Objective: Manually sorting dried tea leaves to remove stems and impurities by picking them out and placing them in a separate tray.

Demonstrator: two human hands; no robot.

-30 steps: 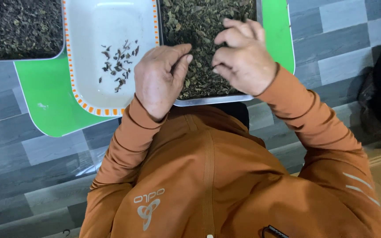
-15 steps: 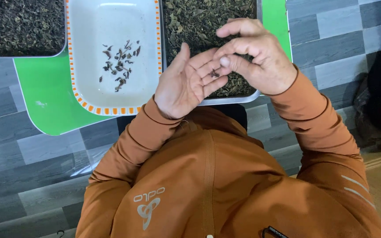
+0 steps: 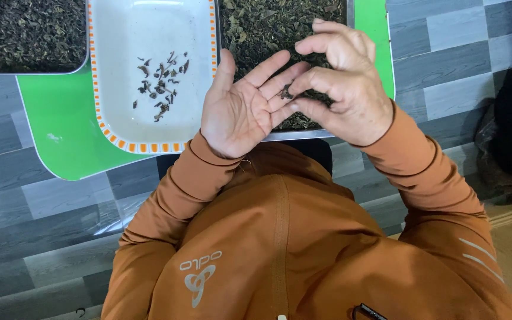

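the left hand [image 3: 241, 112] lies flat and open, palm up, fingers spread and holding nothing tight. a small dark bit of dried leaf [image 3: 285, 93] rests on its fingertips. the right hand [image 3: 342, 83] is right beside it, and its thumb and first finger are pinched on that same small bit, so the right hand is the nearer one. the bit is too small to tell which way it points.

both hands hang over the near edge of a shiny metal tray full of dark dried leaves [image 3: 268, 26]. to the left of the hands sits a white dish with an orange dotted rim [image 3: 149, 147], with a small pile of picked dark bits [image 3: 160, 86] in its middle. nothing stands between the hands and the dish. a second pile of dried leaves [image 3: 25, 32] lies far left. all rest on a bright green bench [image 3: 60, 127] over a grey floor [image 3: 445, 59].
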